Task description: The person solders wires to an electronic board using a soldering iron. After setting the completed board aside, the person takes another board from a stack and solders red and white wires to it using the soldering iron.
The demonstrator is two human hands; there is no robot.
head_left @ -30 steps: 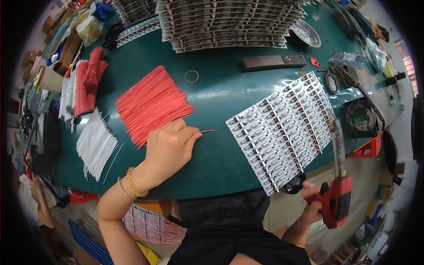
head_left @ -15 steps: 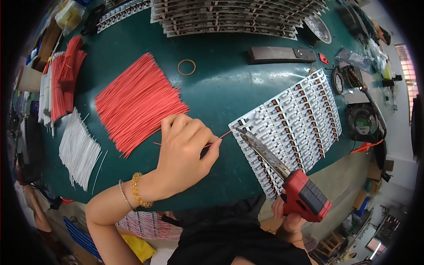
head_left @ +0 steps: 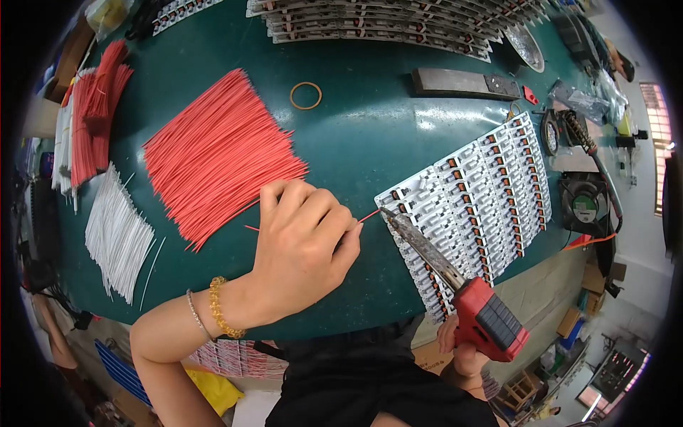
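My left hand [head_left: 302, 245] is closed in a pinch on a thin red wire [head_left: 369, 215]. One end of the wire reaches the near left corner of a panel of small white circuit boards [head_left: 462, 199]; its other end sticks out behind my hand. My right hand [head_left: 466, 356], partly hidden below the tool, is wrapped round the handle of a red and black soldering gun [head_left: 489, 317]. The gun's long tip points up and left, meeting the panel's corner at the wire's end. A spread of red wires [head_left: 224, 156] lies just beyond my left hand.
White wires [head_left: 119, 235] lie at the left, with bundled red wires [head_left: 103, 114] behind them. A rubber band [head_left: 306, 95], a grey metal bar [head_left: 462, 84] and stacked board panels [head_left: 377, 21] are farther back. A small fan [head_left: 585, 205] stands at the right edge.
The view has shifted slightly. My left fingers have curled a little more around the red wire, and the soldering gun's tip stays at the panel's corner.
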